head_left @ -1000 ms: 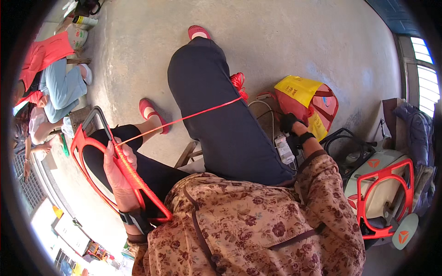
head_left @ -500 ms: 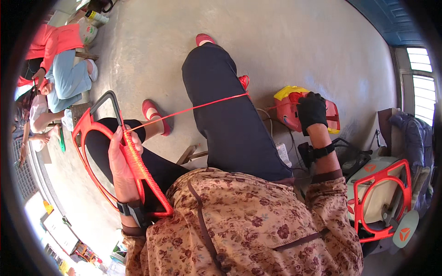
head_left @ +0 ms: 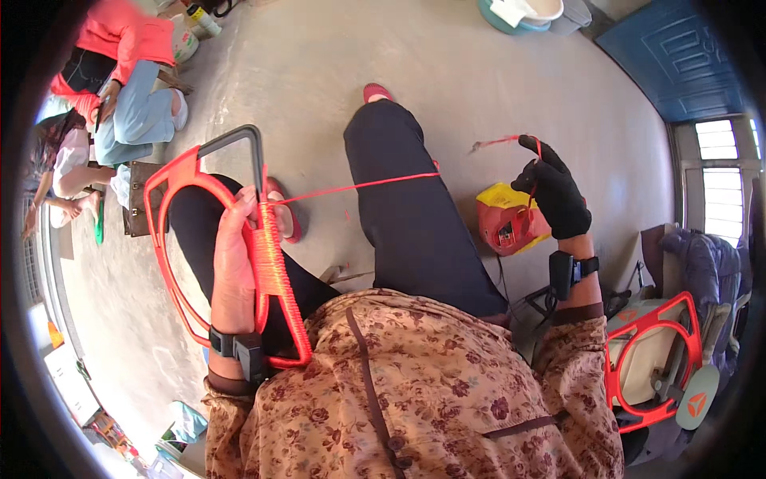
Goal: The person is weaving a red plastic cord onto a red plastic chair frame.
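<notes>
My bare left hand (head_left: 235, 247) grips a metal frame (head_left: 162, 215) standing over my left thigh. Most of the frame is wrapped in red cord, with tight coils along its near bar; a bent black stretch (head_left: 239, 137) at the far end is bare. From the coils a taut red cord (head_left: 351, 188) runs right across my other knee, and its continuation past the knee is hard to see. Raised at the right, my black-gloved right hand (head_left: 558, 191) has curled fingers with a thin red strand (head_left: 503, 141) looped over the forefinger, its loose end blurred in the air.
A red and yellow bag-like object (head_left: 511, 219) lies on the floor below my right hand. A second red-wrapped frame (head_left: 613, 375) leans by a pale seat at the right. Co-workers sit at the far left, one in a pink top (head_left: 132, 36). Basins (head_left: 515, 24) stand at the back.
My right hand has risen from the red and yellow object, drawing a red strand up with it. The view has shifted, bringing basins into sight. My left hand keeps its grip on the frame.
</notes>
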The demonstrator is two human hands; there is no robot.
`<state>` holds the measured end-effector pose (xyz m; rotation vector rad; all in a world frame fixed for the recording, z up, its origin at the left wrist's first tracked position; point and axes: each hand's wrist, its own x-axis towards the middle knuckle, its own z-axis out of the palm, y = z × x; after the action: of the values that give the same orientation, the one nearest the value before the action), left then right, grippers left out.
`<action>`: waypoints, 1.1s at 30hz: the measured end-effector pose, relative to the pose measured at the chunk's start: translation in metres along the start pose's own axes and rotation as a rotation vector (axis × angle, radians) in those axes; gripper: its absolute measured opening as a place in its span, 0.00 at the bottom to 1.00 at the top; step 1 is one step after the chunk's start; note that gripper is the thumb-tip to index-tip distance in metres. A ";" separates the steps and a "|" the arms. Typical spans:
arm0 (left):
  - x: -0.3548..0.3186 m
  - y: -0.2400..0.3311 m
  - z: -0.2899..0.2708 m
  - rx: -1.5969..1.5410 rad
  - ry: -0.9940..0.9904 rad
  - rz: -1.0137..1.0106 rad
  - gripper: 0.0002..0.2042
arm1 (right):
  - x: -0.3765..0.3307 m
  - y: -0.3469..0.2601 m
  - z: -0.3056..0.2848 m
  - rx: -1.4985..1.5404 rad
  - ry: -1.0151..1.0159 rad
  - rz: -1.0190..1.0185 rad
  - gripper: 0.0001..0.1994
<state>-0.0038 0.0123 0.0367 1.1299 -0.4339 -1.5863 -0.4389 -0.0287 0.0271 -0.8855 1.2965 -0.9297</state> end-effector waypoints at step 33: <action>0.012 -0.022 0.057 -0.053 -0.171 0.230 0.08 | 0.001 -0.045 0.178 -0.504 -0.474 -0.224 0.06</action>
<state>-0.0632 -0.0064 0.0422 0.8735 -0.6093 -1.4871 -0.2638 -0.0442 0.0813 -1.5642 1.0376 -0.5086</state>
